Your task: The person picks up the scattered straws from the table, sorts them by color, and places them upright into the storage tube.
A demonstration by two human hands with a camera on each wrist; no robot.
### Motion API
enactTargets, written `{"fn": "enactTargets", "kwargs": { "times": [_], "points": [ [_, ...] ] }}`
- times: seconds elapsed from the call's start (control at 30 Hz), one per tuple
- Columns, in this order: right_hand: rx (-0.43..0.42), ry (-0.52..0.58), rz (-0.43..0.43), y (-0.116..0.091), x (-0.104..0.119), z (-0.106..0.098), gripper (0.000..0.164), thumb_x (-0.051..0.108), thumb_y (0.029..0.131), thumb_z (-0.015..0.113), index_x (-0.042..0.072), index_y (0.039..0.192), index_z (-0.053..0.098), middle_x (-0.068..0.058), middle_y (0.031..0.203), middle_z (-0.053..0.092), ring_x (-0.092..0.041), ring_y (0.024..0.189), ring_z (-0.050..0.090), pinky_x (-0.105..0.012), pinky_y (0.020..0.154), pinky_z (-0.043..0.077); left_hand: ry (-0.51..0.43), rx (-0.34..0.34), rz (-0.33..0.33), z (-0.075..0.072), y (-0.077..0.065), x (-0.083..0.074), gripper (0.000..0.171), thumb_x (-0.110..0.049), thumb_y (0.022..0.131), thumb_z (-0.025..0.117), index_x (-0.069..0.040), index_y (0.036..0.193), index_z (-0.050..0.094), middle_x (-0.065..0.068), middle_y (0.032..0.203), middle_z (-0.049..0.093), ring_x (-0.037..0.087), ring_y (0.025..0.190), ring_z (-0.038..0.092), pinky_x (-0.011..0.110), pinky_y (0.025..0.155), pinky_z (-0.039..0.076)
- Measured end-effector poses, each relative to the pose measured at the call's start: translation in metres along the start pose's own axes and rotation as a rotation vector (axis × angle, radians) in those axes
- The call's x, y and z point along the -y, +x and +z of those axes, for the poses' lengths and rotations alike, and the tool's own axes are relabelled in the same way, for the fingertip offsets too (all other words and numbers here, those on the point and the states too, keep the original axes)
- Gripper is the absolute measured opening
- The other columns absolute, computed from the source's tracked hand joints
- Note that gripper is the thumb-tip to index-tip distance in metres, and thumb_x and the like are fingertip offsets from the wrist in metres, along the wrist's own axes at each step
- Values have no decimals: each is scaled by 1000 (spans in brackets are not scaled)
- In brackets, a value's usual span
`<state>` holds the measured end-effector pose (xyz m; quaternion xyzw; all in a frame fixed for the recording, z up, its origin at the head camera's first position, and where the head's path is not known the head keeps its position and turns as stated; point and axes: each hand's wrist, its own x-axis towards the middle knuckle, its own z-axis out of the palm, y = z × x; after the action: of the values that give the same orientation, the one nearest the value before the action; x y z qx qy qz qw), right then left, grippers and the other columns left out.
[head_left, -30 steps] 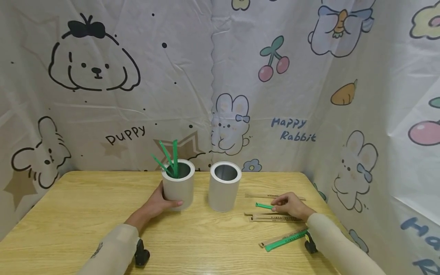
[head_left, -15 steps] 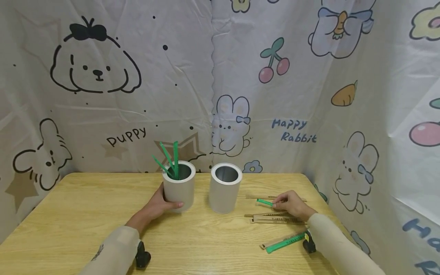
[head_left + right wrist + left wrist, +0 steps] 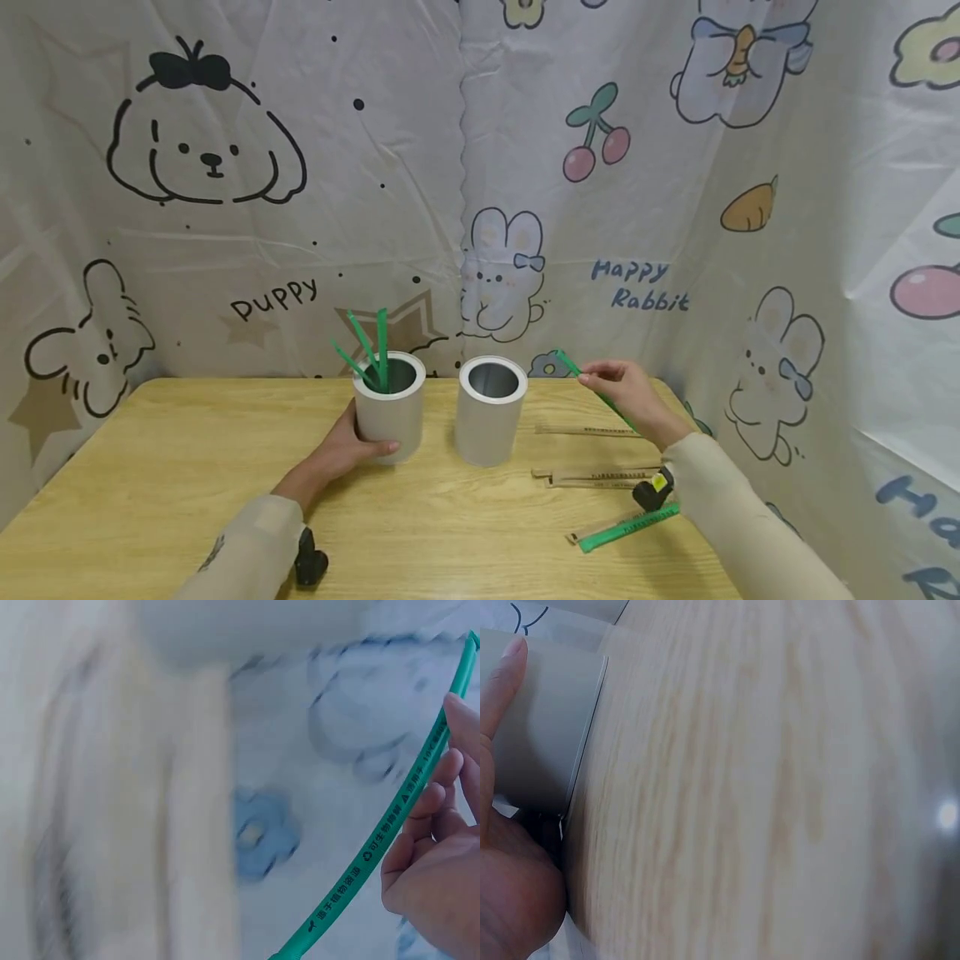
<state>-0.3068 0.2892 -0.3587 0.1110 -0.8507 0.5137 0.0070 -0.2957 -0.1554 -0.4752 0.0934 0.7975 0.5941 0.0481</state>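
My left hand (image 3: 341, 446) grips the lower left side of a white cylindrical holder (image 3: 392, 417), its thumb lying across the front. Several green straws (image 3: 383, 342) lean out of that holder's top. In the left wrist view, the thumb (image 3: 504, 682) shows against the holder's wall; the other fingers are mostly hidden. My right hand (image 3: 628, 396) pinches a green printed straw sleeve (image 3: 367, 851), raised above the table's back right and slanting up to the left. Between the hands stands a second white holder (image 3: 489, 429), upright, with no straws showing above its rim.
On the right of the wooden table (image 3: 450, 533) lie several brown paper-wrapped straws (image 3: 600, 481), another brown one (image 3: 585, 431) farther back, and a green one (image 3: 626, 529) nearer the front. A patterned curtain (image 3: 420, 208) closes off the back and sides.
My right hand has lifted the green straw off the table and raised it up and back, tilting it. The left hand and both holders have stayed in place.
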Motion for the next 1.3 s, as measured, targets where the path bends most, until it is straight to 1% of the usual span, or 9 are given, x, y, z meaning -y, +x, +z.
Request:
{"fn": "enactTargets", "kwargs": {
  "times": [0.23, 0.47, 0.57, 0.73, 0.83, 0.93, 1.07, 1.2, 1.3],
  "points": [
    [-7, 236, -97, 18, 75, 41, 8, 18, 99, 66, 21, 97, 73, 13, 91, 65, -10, 95, 57, -34, 97, 42, -9, 1, 5, 0, 0, 2, 109, -20, 83, 84, -4, 160, 10, 25, 159, 32, 44, 146, 36, 60, 121, 29],
    [38, 488, -197, 38, 142, 91, 29, 4, 101, 59, 26, 85, 71, 13, 87, 64, -5, 89, 56, -24, 88, 46, -25, 15, 14, 1, 0, 3, 106, -19, 84, 84, -4, 160, 11, 24, 159, 32, 44, 146, 36, 60, 121, 29],
    [84, 661, -222, 44, 167, 109, 37, 0, 102, 54, 25, 83, 72, 13, 85, 65, -4, 84, 55, -19, 81, 45, -27, 19, 13, 1, -1, 2, 107, -19, 83, 84, -4, 160, 11, 24, 159, 32, 44, 146, 36, 59, 121, 30],
    [140, 1007, -229, 56, 187, 141, 29, 9, 100, 57, 26, 82, 74, 12, 82, 66, -4, 79, 55, -21, 80, 41, -29, 21, 12, -2, -2, 0, 108, -21, 83, 84, -4, 160, 10, 24, 159, 32, 43, 145, 37, 59, 121, 30],
    [130, 1108, -168, 63, 181, 163, 27, 16, 99, 57, 29, 81, 72, 13, 80, 65, -5, 78, 53, -22, 80, 37, -31, 22, 2, -2, -2, -1, 109, -21, 83, 84, -5, 160, 10, 23, 160, 32, 43, 146, 36, 59, 121, 30],
    [85, 1059, -78, 68, 165, 182, 32, 11, 104, 54, 28, 83, 71, 13, 81, 64, -5, 78, 53, -22, 79, 36, -33, 22, -3, 0, -1, -1, 108, -22, 83, 84, -6, 160, 10, 23, 160, 31, 43, 146, 36, 59, 121, 30],
    [25, 821, -22, 67, 142, 185, 19, 9, 103, 56, 15, 102, 73, 11, 86, 64, -5, 80, 55, -21, 75, 40, -48, 26, 11, 4, 0, -1, 107, -21, 84, 84, -5, 160, 10, 22, 160, 32, 42, 146, 37, 58, 121, 30],
    [25, 543, -66, 60, 130, 161, 27, 14, 103, 59, 0, 124, 66, 9, 96, 64, -7, 86, 57, -21, 78, 45, -47, 11, 5, 4, 0, -1, 107, -20, 83, 85, -5, 160, 12, 22, 159, 33, 41, 146, 36, 57, 122, 29],
    [74, 362, -98, 50, 122, 135, 32, 19, 103, 58, -1, 128, 64, 10, 105, 65, -9, 95, 57, -26, 87, 48, -25, 0, -4, 0, -1, -1, 106, -20, 83, 85, -5, 159, 13, 23, 159, 33, 42, 147, 36, 58, 122, 28]
  ]
}}
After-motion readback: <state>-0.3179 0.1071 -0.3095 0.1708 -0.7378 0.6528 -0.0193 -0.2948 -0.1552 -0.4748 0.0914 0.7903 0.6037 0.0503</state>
